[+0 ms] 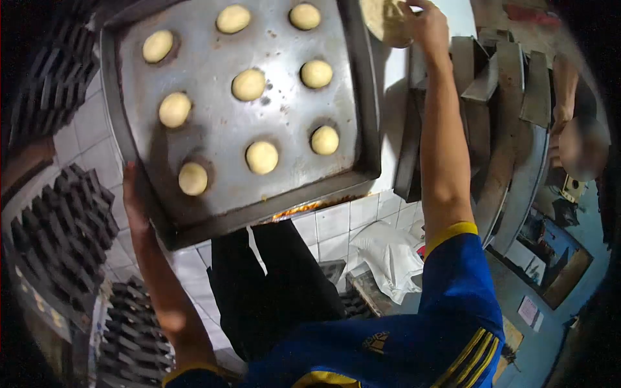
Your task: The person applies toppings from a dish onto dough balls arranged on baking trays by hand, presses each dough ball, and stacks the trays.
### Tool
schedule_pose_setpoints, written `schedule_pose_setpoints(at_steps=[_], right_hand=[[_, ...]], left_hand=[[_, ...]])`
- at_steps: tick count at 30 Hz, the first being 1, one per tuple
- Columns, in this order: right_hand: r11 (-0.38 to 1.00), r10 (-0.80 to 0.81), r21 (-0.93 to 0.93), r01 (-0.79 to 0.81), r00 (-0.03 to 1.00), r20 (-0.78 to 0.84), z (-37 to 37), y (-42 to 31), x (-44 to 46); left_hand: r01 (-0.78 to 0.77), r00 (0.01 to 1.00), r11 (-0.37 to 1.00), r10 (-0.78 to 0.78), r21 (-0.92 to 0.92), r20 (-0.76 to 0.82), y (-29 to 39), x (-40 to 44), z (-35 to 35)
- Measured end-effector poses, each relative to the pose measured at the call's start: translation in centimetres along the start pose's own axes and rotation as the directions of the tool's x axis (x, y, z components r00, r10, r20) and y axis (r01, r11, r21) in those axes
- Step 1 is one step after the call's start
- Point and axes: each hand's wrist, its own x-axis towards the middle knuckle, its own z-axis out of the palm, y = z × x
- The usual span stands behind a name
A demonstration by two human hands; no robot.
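A deep metal baking tray (291, 152) with several pale, round dough balls (249, 85) spaced over its base fills the upper middle. Its near side is tipped toward me. My left hand (134, 197) grips the tray's left side near the lower corner; most of its fingers are hidden by the wall. Beyond the tray's upper right corner is a round, bowl-like container (387, 24), pale yellowish inside and cut off by the frame. My right hand (430, 27) has its fingers curled at that container's right rim.
Dark metal trays stand stacked on the right (475, 110), with more slatted stacks on the left (61, 239). A white plastic sack (388, 255) lies on the tiled floor (333, 223). Another person's arm (565, 90) shows at the far right.
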Motion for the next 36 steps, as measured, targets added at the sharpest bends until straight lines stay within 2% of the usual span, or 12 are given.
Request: schedule_pose_setpoints(at_steps=[1,2,4,8,10,14,21,24,26,28,34,36], right_hand=[[0.960,-0.172,-0.225,0.164,0.985,-0.013,-0.2,-3.6,-0.5],[0.978,-0.178,-0.117,0.174,0.984,-0.027,0.5,-4.3,0.1],[0.907,-0.377,-0.168,0.386,0.922,0.084,0.8,-6.0,0.6],[0.926,-0.356,-0.064,0.373,0.915,0.190,1.6,-8.3,0.8],[0.865,-0.433,-0.210,0.456,0.889,0.150,3.0,-6.6,1.1],[0.803,-0.522,-0.183,0.567,0.818,0.244,3.3,-5.8,-0.9],[0.796,-0.510,-0.187,0.576,0.804,0.307,1.0,-4.9,-3.3],[0.811,-0.467,-0.300,0.502,0.865,0.184,1.3,-4.4,-3.6],[0.796,-0.498,-0.208,0.568,0.811,0.308,1.2,-6.5,-3.6],[0.850,-0.392,-0.213,0.482,0.849,0.355,0.8,-6.9,-3.8],[0.879,-0.363,-0.317,0.356,0.931,0.040,1.5,-4.7,-1.6],[0.850,-0.382,-0.362,0.381,0.921,0.073,2.2,-4.1,-0.4]], left_hand=[[-0.013,1.000,0.999,0.012,-0.030,-0.005,-0.2,0.1,-0.1],[-0.022,1.000,0.999,0.023,-0.031,0.011,-0.4,0.3,-0.2],[-0.084,0.994,0.996,0.083,-0.017,-0.071,-0.3,0.2,0.5],[-0.071,0.996,0.994,0.066,0.078,0.065,-0.6,0.8,-1.7],[-0.068,0.996,0.998,0.066,0.019,0.062,-1.2,1.0,-1.9],[-0.079,0.992,0.996,0.083,-0.038,0.094,-1.0,0.7,-1.1],[-0.100,0.995,0.994,0.100,0.034,0.023,-1.6,1.3,-2.0],[-0.098,0.991,0.995,0.098,-0.010,0.096,-2.3,2.3,-3.3],[-0.081,0.993,0.996,0.083,-0.022,0.086,-2.0,1.9,-3.1],[-0.068,0.994,0.997,0.071,-0.036,0.079,-2.0,1.7,-3.0],[-0.101,0.988,0.995,0.101,-0.005,0.120,-1.5,0.8,-2.2],[-0.064,0.997,0.998,0.063,0.010,0.053,-1.3,0.6,-1.7]])
